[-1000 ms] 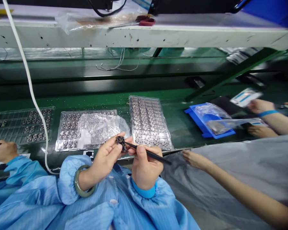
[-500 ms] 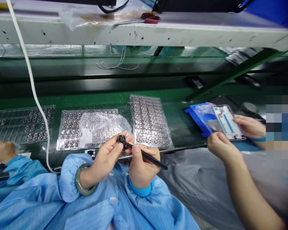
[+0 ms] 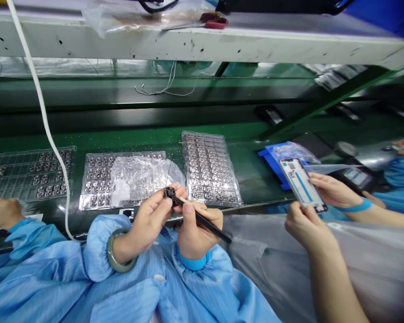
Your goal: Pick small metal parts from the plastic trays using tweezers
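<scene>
Between its fingertips, my left hand [image 3: 146, 224] holds a small black component [image 3: 170, 193]. My right hand [image 3: 197, 229] grips a black pen-like tool [image 3: 208, 225], its tip touching the component. A thin dark wire rises from the part. Just beyond my hands lies a clear tray of small metallic parts [image 3: 94, 174], partly covered by a crumpled clear plastic bag [image 3: 131, 172]. To its right is a fuller parts tray [image 3: 210, 166].
Another parts tray [image 3: 50, 168] lies left, near a person's hand [image 3: 5, 213]. A white cable [image 3: 43, 112] hangs there. At right, a person holds a phone frame [image 3: 301, 184] near a blue bin [image 3: 274, 161]. Red-handled scissors [image 3: 215, 21] rest on the shelf [image 3: 256, 45].
The person on the right has moved the phone frame left and down, away from the blue bin. My hands have barely shifted and keep their grips.
</scene>
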Demonstrator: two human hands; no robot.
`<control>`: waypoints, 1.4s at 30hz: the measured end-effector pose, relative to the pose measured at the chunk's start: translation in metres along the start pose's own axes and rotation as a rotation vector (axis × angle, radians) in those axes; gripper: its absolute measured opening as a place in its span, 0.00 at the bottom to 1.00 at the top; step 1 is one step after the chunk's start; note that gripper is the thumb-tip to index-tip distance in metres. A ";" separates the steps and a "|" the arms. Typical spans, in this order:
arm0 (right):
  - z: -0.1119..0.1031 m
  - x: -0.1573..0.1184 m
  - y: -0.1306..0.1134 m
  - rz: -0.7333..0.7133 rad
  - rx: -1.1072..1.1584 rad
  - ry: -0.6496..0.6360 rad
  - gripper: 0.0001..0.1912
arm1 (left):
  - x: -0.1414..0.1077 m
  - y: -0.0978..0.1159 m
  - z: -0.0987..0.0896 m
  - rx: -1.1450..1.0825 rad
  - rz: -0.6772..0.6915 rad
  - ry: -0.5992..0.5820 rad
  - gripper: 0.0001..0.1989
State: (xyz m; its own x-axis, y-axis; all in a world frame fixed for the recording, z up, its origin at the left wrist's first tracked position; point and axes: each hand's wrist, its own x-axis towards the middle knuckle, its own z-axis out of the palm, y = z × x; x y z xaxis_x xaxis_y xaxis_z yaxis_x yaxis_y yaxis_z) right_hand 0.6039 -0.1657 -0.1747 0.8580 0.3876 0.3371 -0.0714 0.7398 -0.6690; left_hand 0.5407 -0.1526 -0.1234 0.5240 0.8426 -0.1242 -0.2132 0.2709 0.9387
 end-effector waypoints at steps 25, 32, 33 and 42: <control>-0.008 -0.007 0.007 -0.146 -0.019 -0.148 0.17 | 0.003 -0.005 -0.021 0.343 0.101 0.035 0.18; -0.018 0.014 0.000 -0.025 0.037 0.115 0.04 | 0.000 -0.001 -0.013 -0.032 -0.036 -0.120 0.15; -0.020 0.015 0.001 0.011 0.041 0.109 0.03 | -0.001 0.000 -0.012 -0.068 -0.043 -0.134 0.15; -0.028 0.011 0.013 0.148 0.054 0.138 0.07 | 0.004 -0.001 -0.012 -0.019 -0.072 -0.028 0.16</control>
State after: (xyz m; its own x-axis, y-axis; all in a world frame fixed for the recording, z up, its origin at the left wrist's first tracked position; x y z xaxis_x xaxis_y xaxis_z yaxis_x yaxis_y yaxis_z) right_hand 0.6264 -0.1672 -0.1986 0.8973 0.4181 0.1416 -0.2259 0.7105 -0.6665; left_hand 0.5329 -0.1437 -0.1290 0.5614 0.8072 -0.1822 -0.1890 0.3394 0.9214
